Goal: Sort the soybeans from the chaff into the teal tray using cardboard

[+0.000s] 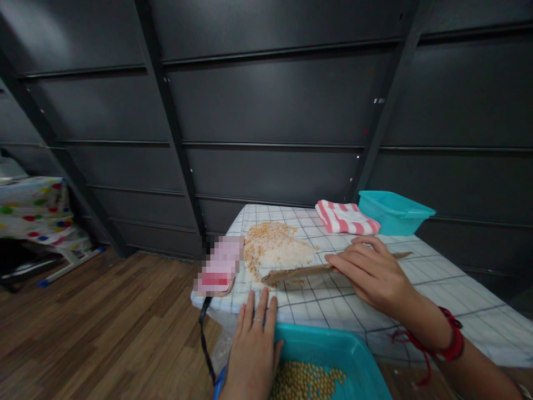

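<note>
A strip of brown cardboard point(297, 272) is gripped along its top edge by my right hand point(372, 272), its lower edge near the tabletop. Just beyond it lies a loose pile of white rice point(287, 253) mixed with yellow soybeans point(266, 230). My left hand point(256, 333) is flat with fingers stretched forward, at the table's front edge and beside the rim of a turquoise basin point(333, 336). Inside that basin are many soybeans point(308, 380). My left hand holds nothing, and part of the basin is hidden behind it.
A white checked cloth point(441, 283) covers the table. Toward the back right sit a folded pink-striped towel point(347, 218) and another turquoise basin point(393, 214). A pink, blurred-out item point(220, 264) with a black strap point(202, 333) lies at the left edge. Dark panels form the wall behind.
</note>
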`<move>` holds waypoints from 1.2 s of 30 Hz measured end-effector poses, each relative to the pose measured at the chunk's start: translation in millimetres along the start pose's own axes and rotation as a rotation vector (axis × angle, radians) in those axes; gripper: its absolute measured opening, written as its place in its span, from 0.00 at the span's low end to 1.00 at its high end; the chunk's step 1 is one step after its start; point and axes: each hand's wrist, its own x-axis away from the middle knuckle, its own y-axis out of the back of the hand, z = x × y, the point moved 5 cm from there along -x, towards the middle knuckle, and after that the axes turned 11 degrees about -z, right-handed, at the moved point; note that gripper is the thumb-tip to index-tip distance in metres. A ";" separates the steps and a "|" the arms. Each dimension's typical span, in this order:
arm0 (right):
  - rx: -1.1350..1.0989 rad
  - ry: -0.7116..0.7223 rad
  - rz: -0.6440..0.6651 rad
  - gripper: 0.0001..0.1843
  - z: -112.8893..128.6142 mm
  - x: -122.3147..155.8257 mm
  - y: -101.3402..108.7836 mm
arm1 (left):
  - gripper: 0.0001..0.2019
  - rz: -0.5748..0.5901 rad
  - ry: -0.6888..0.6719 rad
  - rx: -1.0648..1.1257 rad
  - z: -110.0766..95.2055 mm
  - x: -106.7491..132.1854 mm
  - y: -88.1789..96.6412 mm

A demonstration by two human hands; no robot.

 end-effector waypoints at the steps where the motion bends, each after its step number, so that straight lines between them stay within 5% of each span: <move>1: 0.013 0.006 0.005 0.16 0.3 0.2 -1.2 | 0.30 -0.003 0.002 -0.003 0.0 0.1 0.0; 36: 0.014 0.017 0.054 0.13 2.7 1.2 4.4 | 0.29 -0.015 -0.022 -0.021 -0.8 -3.2 5.8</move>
